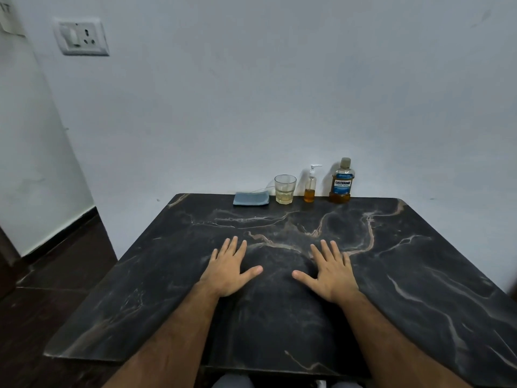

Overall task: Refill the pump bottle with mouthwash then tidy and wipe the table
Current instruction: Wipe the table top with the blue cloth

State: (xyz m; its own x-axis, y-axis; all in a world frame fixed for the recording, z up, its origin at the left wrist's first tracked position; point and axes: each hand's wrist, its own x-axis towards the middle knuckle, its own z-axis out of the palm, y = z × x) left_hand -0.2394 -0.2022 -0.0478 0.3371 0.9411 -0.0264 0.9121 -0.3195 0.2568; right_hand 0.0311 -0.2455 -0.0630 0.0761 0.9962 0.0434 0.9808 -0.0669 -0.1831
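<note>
A clear pump bottle (pixel 310 186) with a white pump and a little amber liquid stands at the table's far edge. Right of it stands a mouthwash bottle (pixel 342 182) with a blue label, capped, amber liquid low in it. A drinking glass (pixel 285 189) with some pale liquid stands left of the pump bottle. A folded blue cloth (pixel 251 198) lies left of the glass. My left hand (pixel 230 268) and my right hand (pixel 331 268) lie flat on the dark marble table (pixel 419 261), palms down, fingers spread, holding nothing, well short of the bottles.
The table's back edge meets a pale wall. A white socket plate (pixel 81 36) is on the wall at upper left. Dark floor (pixel 56 281) lies to the left of the table.
</note>
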